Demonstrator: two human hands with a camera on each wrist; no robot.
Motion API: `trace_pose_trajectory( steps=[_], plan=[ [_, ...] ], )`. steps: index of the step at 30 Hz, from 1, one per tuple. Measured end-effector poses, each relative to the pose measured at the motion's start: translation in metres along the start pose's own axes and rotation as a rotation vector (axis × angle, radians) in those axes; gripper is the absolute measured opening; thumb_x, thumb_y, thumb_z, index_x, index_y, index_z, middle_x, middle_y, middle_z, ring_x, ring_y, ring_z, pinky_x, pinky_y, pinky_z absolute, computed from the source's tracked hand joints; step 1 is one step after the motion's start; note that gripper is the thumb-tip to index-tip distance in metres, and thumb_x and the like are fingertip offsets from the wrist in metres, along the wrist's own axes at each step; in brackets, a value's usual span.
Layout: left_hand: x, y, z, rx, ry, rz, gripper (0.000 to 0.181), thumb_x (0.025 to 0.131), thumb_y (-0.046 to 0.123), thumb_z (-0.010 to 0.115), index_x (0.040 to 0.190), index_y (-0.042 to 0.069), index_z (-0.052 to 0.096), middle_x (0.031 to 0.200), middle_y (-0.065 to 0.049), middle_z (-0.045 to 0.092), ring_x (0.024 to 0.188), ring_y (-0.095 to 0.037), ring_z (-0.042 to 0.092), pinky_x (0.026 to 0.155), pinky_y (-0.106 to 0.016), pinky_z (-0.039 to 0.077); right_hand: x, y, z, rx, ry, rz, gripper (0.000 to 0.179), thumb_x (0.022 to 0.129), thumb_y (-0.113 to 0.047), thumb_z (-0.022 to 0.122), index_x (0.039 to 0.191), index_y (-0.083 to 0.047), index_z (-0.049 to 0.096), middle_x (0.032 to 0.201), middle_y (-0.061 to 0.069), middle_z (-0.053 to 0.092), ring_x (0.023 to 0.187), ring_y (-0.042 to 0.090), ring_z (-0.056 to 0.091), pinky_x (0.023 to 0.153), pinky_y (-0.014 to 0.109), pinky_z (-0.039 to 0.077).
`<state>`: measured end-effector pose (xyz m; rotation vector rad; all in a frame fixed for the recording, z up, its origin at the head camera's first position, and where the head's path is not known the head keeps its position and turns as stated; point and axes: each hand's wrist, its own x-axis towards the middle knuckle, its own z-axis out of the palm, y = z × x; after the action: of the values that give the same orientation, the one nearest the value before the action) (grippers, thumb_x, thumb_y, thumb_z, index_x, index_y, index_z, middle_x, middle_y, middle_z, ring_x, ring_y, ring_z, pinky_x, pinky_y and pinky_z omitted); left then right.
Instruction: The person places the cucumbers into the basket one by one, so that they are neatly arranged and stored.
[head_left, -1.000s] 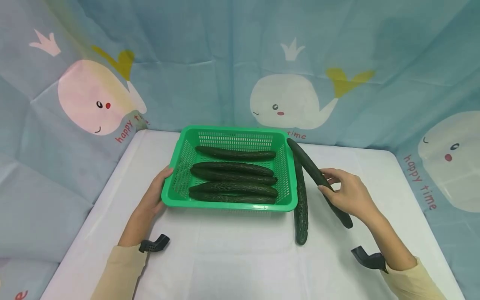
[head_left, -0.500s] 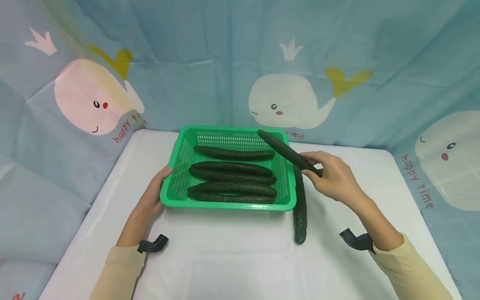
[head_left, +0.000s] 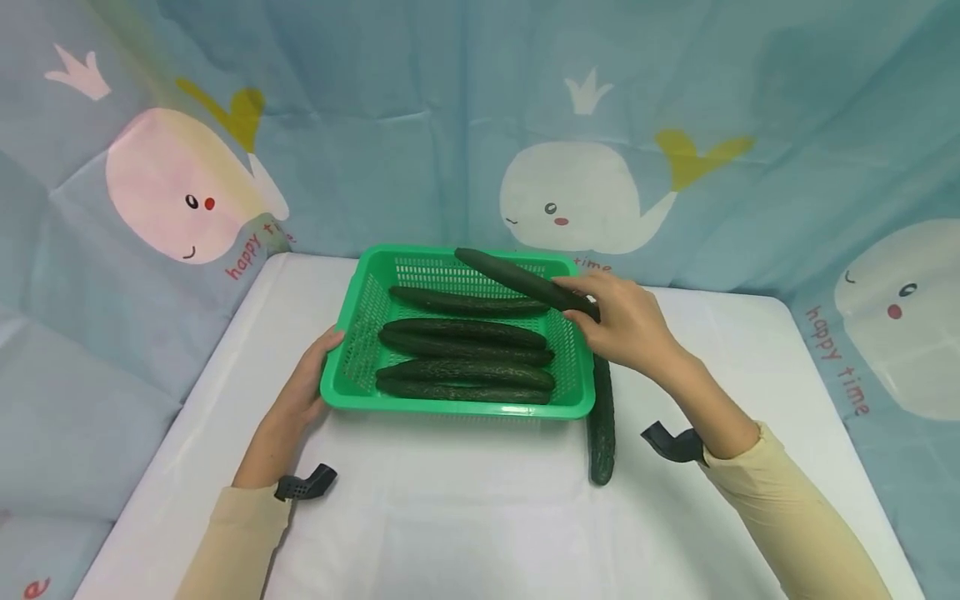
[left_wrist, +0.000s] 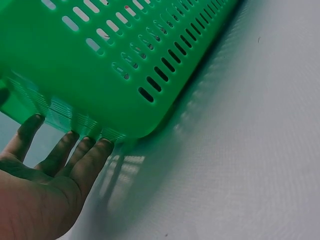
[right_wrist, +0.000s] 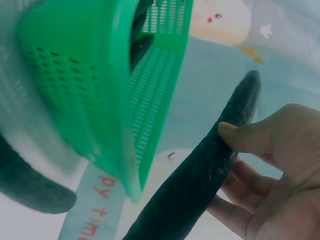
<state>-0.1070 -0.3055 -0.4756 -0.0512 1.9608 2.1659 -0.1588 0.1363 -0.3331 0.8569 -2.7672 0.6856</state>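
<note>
My right hand (head_left: 622, 321) pinches a dark green cucumber (head_left: 517, 277) near one end, thumb on one side and fingers on the other. The cucumber slants over the back right part of a green plastic basket (head_left: 457, 411), raised above the others. Inside the basket several cucumbers (head_left: 465, 335) lie lengthwise, side by side. My left hand (head_left: 303, 379) is at the basket's left side; in the left wrist view its extended fingertips (left_wrist: 90, 145) touch the slotted outer wall. Another cucumber (head_left: 602, 425) lies on the table against the basket's right side, its far end hidden.
A white cloth covers the table (head_left: 450, 517). Behind and beside it hangs a blue curtain (head_left: 397, 167) printed with whales, close to the basket's back rim. Each wrist bears a black camera mount (head_left: 306, 485).
My right hand has carried its cucumber up and leftward, from beside the basket to over it. The left hand and the basket stay in place.
</note>
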Motion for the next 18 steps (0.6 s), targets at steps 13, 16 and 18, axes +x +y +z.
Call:
trace_pose_trajectory(
  steps=[13,16,18],
  plan=[
    [-0.010,0.009,-0.007,-0.025,0.010,-0.025,0.076,0.112,0.051,0.037,0.172,0.015,0.007,0.163,-0.005,0.034,0.136,-0.003,0.050,0.108,-0.013,0.052,0.044,-0.033,0.013,-0.031,-0.131,-0.101,0.042,0.100,-0.013,0.074,0.141,-0.015,0.069,0.139,0.008,0.072,0.076,0.023,0.069,0.052,0.031,0.043],
    [-0.009,0.009,-0.005,-0.031,0.000,-0.043,0.076,0.112,0.052,0.038,0.172,0.017,0.007,0.162,-0.005,0.035,0.136,-0.005,0.050,0.108,-0.014,0.052,0.049,-0.038,0.015,-0.037,-0.151,-0.100,0.042,0.099,-0.012,0.074,0.141,-0.016,0.069,0.139,0.007,0.072,0.087,0.025,0.073,0.054,0.032,0.046],
    [-0.009,0.009,-0.005,-0.032,-0.002,-0.045,0.075,0.112,0.052,0.037,0.172,0.018,0.007,0.156,0.001,0.040,0.134,-0.005,0.051,0.107,-0.015,0.054,0.053,-0.042,0.018,-0.038,-0.161,-0.107,0.042,0.100,-0.012,0.073,0.141,-0.016,0.069,0.139,0.006,0.072,0.097,0.025,0.074,0.057,0.032,0.048]
  ],
)
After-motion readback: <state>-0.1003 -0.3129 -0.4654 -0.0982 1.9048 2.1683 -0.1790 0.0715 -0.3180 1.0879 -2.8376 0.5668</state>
